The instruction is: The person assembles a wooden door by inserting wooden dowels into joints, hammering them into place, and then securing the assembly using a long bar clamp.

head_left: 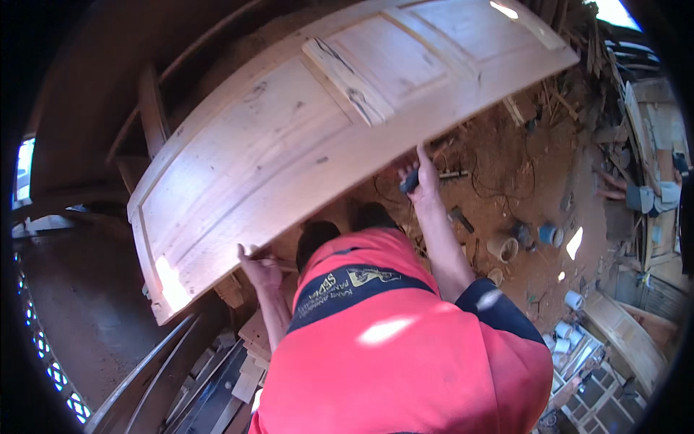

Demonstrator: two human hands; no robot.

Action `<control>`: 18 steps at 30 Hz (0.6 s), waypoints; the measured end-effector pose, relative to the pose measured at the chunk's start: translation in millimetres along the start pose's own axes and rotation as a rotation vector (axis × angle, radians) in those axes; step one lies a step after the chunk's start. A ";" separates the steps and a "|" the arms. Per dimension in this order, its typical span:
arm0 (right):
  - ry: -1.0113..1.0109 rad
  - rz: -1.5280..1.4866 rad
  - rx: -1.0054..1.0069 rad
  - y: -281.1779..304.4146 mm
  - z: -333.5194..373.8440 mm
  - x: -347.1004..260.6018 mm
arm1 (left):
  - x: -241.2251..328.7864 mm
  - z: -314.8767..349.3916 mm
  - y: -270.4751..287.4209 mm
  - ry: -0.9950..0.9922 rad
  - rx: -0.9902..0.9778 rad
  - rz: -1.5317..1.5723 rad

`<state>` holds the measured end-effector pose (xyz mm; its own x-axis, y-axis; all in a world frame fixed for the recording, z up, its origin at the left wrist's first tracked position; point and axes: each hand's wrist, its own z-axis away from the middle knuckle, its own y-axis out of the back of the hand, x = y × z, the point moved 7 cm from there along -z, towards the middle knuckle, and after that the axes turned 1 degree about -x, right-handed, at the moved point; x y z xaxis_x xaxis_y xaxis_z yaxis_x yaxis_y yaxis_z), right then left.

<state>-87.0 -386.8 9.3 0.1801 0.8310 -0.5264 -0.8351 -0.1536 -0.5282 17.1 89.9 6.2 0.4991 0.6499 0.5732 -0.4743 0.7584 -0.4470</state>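
Observation:
A large pale wooden panel door [289,159] spans the upper view, tilted, its near edge toward me. My left hand [263,273] is at that edge near the left end, thumb up against it and fingers curled beneath. Farther right, my right hand [425,177] has its thumb raised to the same edge. Its fingers are closed around a small dark object [410,181] whose kind I cannot make out. A short wooden strip [347,81] with dark knots lies across the door's face.
Tools and cables lie on the brown dirt floor [520,173], with a round container [503,249] and a blue tin [550,235]. Stacked wood pieces [253,347] are at lower left. At the right, another person's bare limbs [613,186] show near leaning boards [643,137].

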 end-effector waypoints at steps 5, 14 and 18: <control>0.272 -0.038 -0.262 -142.2 84.2 -106.7 | 111.2 109.2 -119.4 -0.455 -0.330 -0.093; 0.562 -0.075 -0.590 -326.1 93.8 -175.9 | 216.9 120.9 -289.7 -0.822 -0.418 -0.243; 0.520 -0.076 -0.724 -382.0 73.6 -197.7 | 248.0 115.3 -328.4 -0.957 -0.349 -0.409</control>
<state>158.1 -453.1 364.1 0.5813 0.5327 -0.6151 -0.3104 -0.5536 -0.7728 213.0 -3.6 374.3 -0.2693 0.1538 0.9507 -0.0942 0.9782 -0.1849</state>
